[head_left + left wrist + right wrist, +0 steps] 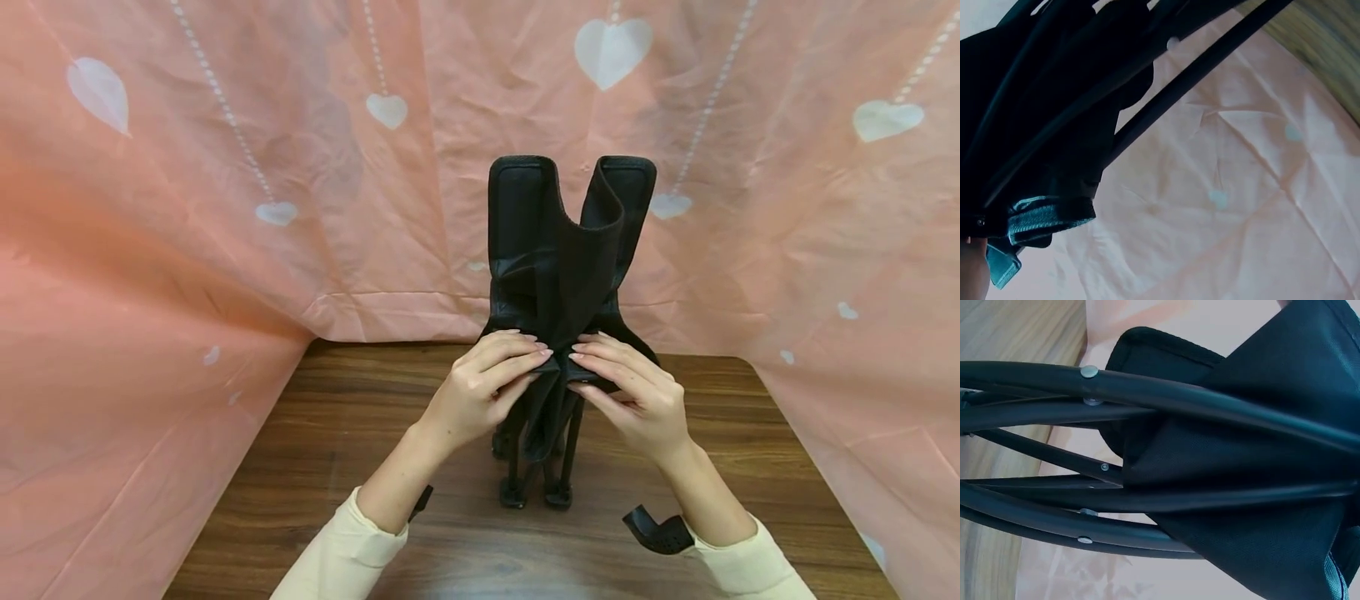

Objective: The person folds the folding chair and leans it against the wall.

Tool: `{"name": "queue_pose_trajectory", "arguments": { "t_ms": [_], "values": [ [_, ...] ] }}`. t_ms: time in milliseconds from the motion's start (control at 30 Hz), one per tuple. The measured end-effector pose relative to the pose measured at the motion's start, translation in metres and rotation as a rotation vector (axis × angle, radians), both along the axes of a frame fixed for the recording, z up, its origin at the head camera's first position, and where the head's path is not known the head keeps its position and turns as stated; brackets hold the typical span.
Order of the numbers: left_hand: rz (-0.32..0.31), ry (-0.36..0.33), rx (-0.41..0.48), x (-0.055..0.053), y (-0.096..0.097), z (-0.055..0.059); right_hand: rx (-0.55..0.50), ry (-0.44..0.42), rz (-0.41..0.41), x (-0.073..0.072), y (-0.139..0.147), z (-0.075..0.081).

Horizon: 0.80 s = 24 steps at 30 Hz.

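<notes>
A black folding chair (588, 275) of fabric and metal tubes stands half-folded on its feet, its backrest creased into a deep V. My left hand (480, 387) grips one front corner of the seat, fingers on top and thumb beneath. The opposite corner is pinched by my right hand (637, 396), close to the left. Between them the seat fabric sags downward. The left wrist view catches a bit of hand (972, 269) beside the chair's fabric (1054, 215). Riveted tubes (1147, 390) and dark cloth (1260, 462) fill much of the right wrist view.
Under the chair lies a brown wood-grain tabletop (337, 467). A pink cloth (450, 208) with white hearts hangs behind and along both sides. Black curved pieces (660, 533) sit at the wrists near the pale yellow sleeves (341, 546).
</notes>
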<state>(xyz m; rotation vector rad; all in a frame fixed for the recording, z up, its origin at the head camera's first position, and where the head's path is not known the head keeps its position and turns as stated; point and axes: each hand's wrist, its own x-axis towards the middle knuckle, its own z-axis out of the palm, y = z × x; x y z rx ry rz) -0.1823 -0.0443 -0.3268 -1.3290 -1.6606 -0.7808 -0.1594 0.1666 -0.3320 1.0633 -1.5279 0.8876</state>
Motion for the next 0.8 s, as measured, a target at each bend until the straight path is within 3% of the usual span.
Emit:
{"name": "queue_pose_trajectory", "arguments": {
  "t_ms": [433, 700, 800],
  "values": [
    [0.062, -0.059, -0.017, 0.0039, 0.0007, -0.0035, -0.018, -0.055, 0.036, 0.0017, 0.0004, -0.0031],
    [0.181, -0.047, -0.043, 0.008, -0.0008, -0.0051, 0.021, -0.101, -0.018, 0.0019, 0.0049, -0.0022],
    [0.187, -0.056, -0.038, 0.0087, -0.0043, -0.0077, 0.03, -0.096, -0.038, 0.003, 0.0055, -0.0008]
  ]
}}
